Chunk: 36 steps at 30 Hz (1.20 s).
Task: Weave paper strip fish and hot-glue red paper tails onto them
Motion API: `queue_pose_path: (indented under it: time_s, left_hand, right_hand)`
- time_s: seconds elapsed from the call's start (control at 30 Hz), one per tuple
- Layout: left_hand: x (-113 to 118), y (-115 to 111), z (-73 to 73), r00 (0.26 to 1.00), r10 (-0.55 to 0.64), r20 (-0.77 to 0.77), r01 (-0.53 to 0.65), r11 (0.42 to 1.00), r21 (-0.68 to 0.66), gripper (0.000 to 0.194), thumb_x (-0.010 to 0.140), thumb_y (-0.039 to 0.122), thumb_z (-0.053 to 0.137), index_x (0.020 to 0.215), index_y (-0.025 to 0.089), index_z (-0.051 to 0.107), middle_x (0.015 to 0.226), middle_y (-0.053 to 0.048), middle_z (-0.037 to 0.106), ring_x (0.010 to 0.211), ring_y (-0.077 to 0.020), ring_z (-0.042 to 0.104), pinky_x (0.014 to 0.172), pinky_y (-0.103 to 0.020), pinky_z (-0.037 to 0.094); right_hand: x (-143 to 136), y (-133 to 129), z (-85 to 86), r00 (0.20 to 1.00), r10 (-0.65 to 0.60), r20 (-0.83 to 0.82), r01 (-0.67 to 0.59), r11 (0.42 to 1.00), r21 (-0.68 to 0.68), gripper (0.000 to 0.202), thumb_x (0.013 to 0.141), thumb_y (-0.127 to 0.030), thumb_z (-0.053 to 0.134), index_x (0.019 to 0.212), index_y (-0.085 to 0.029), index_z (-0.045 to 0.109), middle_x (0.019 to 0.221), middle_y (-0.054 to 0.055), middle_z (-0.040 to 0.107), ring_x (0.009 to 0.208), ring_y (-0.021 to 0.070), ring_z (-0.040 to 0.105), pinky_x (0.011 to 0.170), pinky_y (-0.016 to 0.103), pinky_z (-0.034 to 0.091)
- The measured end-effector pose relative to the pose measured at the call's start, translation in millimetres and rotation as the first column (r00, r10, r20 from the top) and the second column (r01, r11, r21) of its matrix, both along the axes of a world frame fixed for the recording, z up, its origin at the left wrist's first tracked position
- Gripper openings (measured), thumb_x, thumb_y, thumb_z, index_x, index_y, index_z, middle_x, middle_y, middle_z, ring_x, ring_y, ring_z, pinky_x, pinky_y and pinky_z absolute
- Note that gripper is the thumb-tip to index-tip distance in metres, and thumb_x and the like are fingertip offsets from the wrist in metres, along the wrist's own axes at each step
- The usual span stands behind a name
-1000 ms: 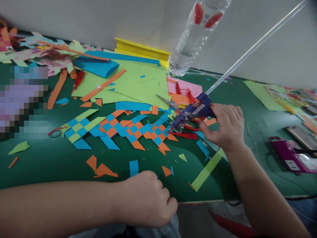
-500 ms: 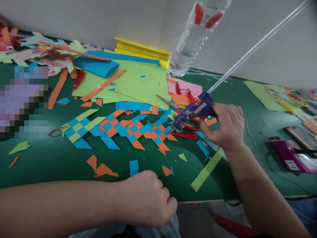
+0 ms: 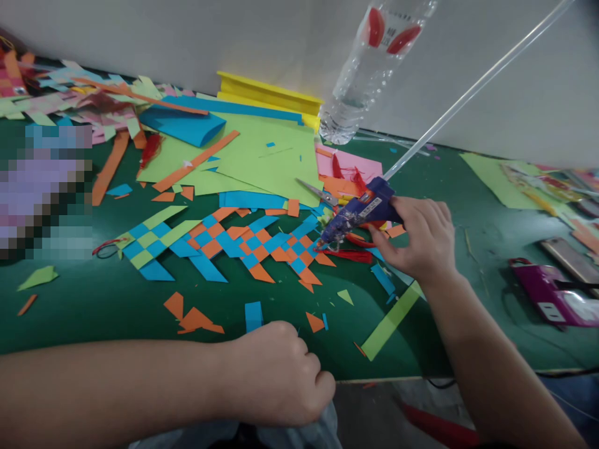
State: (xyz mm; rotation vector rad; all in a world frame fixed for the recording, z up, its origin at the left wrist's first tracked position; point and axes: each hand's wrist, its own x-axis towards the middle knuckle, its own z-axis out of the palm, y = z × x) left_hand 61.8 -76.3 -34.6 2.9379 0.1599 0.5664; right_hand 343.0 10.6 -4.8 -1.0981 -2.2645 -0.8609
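My right hand point(image 3: 421, 240) is wrapped round a blue hot glue gun point(image 3: 360, 212), with a long clear glue stick point(image 3: 472, 96) rising from its back. The gun's nozzle points down-left at the right end of a woven paper fish chain point(image 3: 253, 246) in blue, orange and green. Nozzle and paper look close together; I cannot tell whether they touch. A red tassel point(image 3: 349, 257) lies by that end, and a red cord loop point(image 3: 107, 248) is at the left end. My left hand point(image 3: 281, 374) rests closed at the table's front edge, its fingertips hidden.
Green paper sheets point(image 3: 271, 156), scissors point(image 3: 316, 190) and a water bottle point(image 3: 369, 75) are behind the chain. Paper scraps point(image 3: 194, 319) lie in front. On the right are a purple case point(image 3: 552, 293) and a phone point(image 3: 571, 259). A blurred block point(image 3: 42, 193) stands at left.
My right hand and the glue gun have shifted slightly left, and the glue stick has moved with them. My left hand and the paper chain have stayed in place.
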Motion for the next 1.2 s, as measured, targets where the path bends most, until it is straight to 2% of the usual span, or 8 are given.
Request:
queue_pose_path:
  time_s: [0.23,0.63,1.0,1.2]
  left_hand:
    - [-0.4,1.2,1.7,1.000,-0.012,-0.012,0.012,1.000,-0.009,0.024,0.082,0.023,0.060,0.061,0.018,0.048,0.048,0.003,0.046,0.039,-0.0128,0.043,0.034,-0.029,0.026]
    - [-0.9,-0.5,-0.4,1.000,-0.008,-0.023,0.008,1.000,0.005,0.023,0.082,0.025,0.059,0.063,0.018,0.048,0.048,0.003,0.046,0.040,-0.0124,0.044,0.035,-0.028,0.025]
    - [-0.4,0.0,-0.3,1.000,-0.003,-0.007,0.003,1.000,0.010,0.023,0.080,0.023,0.060,0.062,0.018,0.047,0.048,0.003,0.045,0.039,-0.0120,0.042,0.034,-0.029,0.025]
    - [-1.4,-0.9,-0.7,1.000,-0.004,-0.005,0.004,1.000,0.009,0.022,0.081,0.023,0.059,0.063,0.018,0.048,0.048,0.003,0.045,0.039,-0.0122,0.041,0.034,-0.029,0.025]
  right_hand:
    - [0.6,-1.4,0.4,0.999,-0.039,-0.019,0.038,0.999,-0.023,0.066,0.079,-0.033,0.065,0.139,-0.024,0.038,0.105,0.010,0.068,0.085,0.0273,0.064,0.069,0.042,0.048]
    - [1.8,-2.5,3.2,0.999,-0.039,-0.004,0.039,0.999,0.012,0.065,0.079,-0.031,0.067,0.138,-0.020,0.040,0.102,0.012,0.067,0.086,0.0274,0.064,0.068,0.041,0.048]
    - [0.8,-2.6,2.7,1.000,-0.017,-0.007,0.017,0.999,-0.031,0.064,0.080,-0.030,0.066,0.137,-0.020,0.040,0.103,0.013,0.068,0.084,0.0292,0.064,0.067,0.042,0.048]
    - [2.6,-4.6,4.0,0.997,-0.078,-0.020,0.078,0.997,-0.012,0.065,0.082,-0.032,0.064,0.140,-0.025,0.035,0.105,0.012,0.067,0.087,0.0298,0.064,0.069,0.044,0.047]
